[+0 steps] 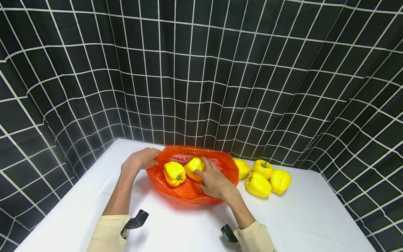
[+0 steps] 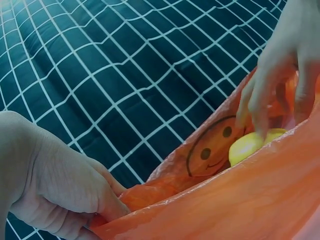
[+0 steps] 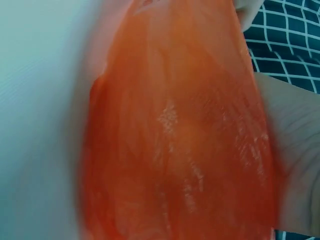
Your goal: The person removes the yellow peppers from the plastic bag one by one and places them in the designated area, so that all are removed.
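Observation:
An orange-red plastic bag (image 1: pixel 195 200) lies with its mouth spread wide on the table. My left hand (image 1: pixel 141 159) pinches the left end of its rim, fingers curled under in the left wrist view. Inside the bag, one yellow bell pepper (image 1: pixel 174 174) rests on the left. Beside it is a second yellow bell pepper (image 1: pixel 193 168), with the thumb and fingers of my right hand (image 1: pixel 215 180) around it, reaching in from the right. In the right wrist view the bag's side (image 3: pixel 175 130) covers most of the scene and hides the fingers.
Several more yellow bell peppers (image 1: pixel 258 184) sit clustered on the white table (image 1: pixel 315 210), just right of the bag. A black curtain with a white grid (image 1: pixel 201 70) hangs behind the table and along both sides.

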The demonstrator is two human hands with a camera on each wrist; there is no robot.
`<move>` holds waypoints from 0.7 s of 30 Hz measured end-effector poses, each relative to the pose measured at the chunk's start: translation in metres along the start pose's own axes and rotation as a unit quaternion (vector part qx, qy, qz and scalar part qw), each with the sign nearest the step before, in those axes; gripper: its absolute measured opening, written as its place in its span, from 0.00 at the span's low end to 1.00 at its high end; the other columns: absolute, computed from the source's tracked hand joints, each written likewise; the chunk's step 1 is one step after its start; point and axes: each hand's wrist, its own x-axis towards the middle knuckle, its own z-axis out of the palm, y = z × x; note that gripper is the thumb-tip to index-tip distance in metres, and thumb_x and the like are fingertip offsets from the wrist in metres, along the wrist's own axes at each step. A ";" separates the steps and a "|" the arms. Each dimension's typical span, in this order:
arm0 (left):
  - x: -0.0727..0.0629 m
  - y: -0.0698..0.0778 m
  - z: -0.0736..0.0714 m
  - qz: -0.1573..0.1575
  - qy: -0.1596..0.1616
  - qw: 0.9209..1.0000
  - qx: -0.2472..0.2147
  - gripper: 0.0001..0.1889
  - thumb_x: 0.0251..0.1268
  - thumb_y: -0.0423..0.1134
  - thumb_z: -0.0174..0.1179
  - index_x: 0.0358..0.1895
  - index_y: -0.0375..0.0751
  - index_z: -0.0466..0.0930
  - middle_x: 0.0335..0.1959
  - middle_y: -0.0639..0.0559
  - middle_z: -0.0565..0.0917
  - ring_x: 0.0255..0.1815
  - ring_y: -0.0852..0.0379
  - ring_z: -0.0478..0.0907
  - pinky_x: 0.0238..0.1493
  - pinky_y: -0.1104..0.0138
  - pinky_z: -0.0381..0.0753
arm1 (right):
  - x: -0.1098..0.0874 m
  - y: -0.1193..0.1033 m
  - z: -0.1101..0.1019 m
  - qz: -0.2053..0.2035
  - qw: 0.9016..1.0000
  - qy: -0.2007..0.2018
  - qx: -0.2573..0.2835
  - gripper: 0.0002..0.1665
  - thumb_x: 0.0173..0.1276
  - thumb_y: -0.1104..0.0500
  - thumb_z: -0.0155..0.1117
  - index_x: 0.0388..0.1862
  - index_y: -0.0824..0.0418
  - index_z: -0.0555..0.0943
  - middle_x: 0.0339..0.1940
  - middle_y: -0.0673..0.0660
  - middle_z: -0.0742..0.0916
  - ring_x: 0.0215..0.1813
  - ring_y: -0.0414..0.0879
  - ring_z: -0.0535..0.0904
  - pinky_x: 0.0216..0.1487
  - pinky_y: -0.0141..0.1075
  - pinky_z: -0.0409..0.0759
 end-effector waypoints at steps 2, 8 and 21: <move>0.000 0.000 0.000 -0.001 0.000 1.000 -0.001 0.18 0.72 0.31 0.62 0.63 0.38 0.82 0.40 0.47 0.85 0.42 0.52 0.78 0.50 0.60 0.88 | 0.001 0.001 0.001 -0.011 1.000 0.006 -0.001 0.22 0.72 0.57 0.69 0.64 0.54 0.84 0.86 0.68 0.60 0.85 0.70 0.56 0.81 0.64 0.64; -0.001 0.000 -0.001 0.001 0.001 1.000 -0.003 0.18 0.72 0.31 0.62 0.63 0.38 0.82 0.42 0.46 0.86 0.42 0.52 0.78 0.50 0.59 0.88 | 0.005 0.003 0.005 -0.038 0.996 0.066 -0.035 0.30 0.66 0.59 0.75 0.67 0.52 0.79 0.66 0.62 0.75 0.64 0.62 0.74 0.67 0.54 0.82; -0.001 0.002 0.000 0.000 0.003 1.000 -0.005 0.18 0.72 0.30 0.62 0.62 0.38 0.82 0.40 0.45 0.85 0.42 0.51 0.77 0.49 0.60 0.88 | 0.005 0.005 0.012 -0.034 0.993 0.111 -0.030 0.33 0.65 0.57 0.78 0.63 0.52 0.70 0.54 0.64 0.80 0.53 0.58 0.80 0.57 0.51 0.87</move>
